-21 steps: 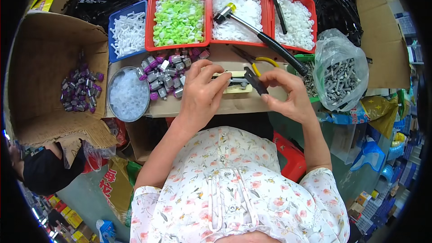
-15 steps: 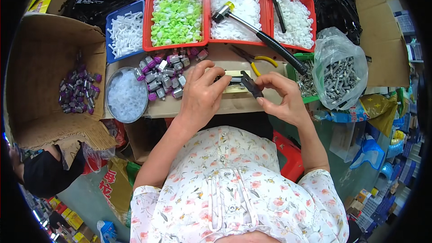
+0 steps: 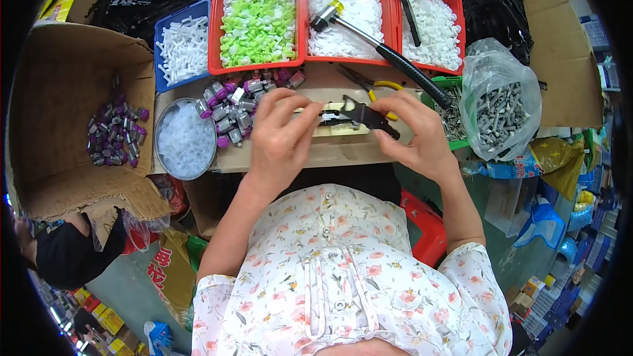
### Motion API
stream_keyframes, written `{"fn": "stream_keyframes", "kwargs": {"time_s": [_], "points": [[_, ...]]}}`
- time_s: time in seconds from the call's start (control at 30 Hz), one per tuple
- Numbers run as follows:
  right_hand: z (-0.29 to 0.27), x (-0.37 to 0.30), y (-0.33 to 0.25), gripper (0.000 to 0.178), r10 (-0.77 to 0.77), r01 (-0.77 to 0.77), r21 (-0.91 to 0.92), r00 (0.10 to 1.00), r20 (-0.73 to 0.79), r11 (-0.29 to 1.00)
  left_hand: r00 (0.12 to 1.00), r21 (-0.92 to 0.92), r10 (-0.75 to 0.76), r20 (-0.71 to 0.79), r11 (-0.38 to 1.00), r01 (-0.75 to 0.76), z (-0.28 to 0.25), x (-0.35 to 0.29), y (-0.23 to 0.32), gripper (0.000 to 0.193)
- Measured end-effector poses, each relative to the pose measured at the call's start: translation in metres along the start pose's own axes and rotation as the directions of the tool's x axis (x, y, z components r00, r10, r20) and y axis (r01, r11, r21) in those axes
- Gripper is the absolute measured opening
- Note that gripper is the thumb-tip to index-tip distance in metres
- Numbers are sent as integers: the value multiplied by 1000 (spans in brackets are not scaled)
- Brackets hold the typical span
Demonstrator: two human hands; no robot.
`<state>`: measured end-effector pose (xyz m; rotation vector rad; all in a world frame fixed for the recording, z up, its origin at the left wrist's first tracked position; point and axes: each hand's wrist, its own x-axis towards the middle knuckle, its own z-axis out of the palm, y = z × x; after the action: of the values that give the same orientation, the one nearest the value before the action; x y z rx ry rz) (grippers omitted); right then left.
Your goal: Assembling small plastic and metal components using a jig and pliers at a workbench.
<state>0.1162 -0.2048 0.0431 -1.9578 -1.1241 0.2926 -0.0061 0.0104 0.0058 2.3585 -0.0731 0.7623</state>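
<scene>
Over the front of the bench, my right hand [image 3: 422, 135] pinches a black plastic part [image 3: 370, 117] between thumb and fingers. That part has a forked, clip-like end pointing left and lies over a pale yellow block [image 3: 339, 130]. My left hand [image 3: 282, 135] is at the block's left end, its thumb and fingertips drawn together. Whatever those fingertips hold is blurred and partly hidden. Between the hands, thin dark and metallic pieces run along the block. Just beyond the right fingers lie yellow-handled pliers [image 3: 390, 84].
Red trays hold green-and-white pieces [image 3: 258, 29] and white caps [image 3: 432, 29]. A hammer [image 3: 395, 59] lies across them. Left are a blue tray [image 3: 160, 59], a round tin [image 3: 158, 142], purple-and-grey parts [image 3: 227, 115] and a cardboard box [image 3: 72, 46]. A plastic bag [image 3: 475, 92] of metal parts stands right.
The black part has turned from steep to flatter, its forked end now facing left. My left hand has shifted slightly left, and my right hand stays close to its place.
</scene>
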Motion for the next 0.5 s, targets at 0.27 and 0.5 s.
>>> {"fn": "stream_keyframes", "kwargs": {"time_s": [0.27, 0.5], "points": [[27, 27, -13, 33, -199, 258, -336, 959, 202, 906, 985, 164, -81, -153, 981, 107, -39, -12, -10, 22], [42, 37, -13, 33, -197, 282, -320, 941, 274, 905, 978, 144, -106, -181, 981, 133, -40, -22, -11, 21]]}}
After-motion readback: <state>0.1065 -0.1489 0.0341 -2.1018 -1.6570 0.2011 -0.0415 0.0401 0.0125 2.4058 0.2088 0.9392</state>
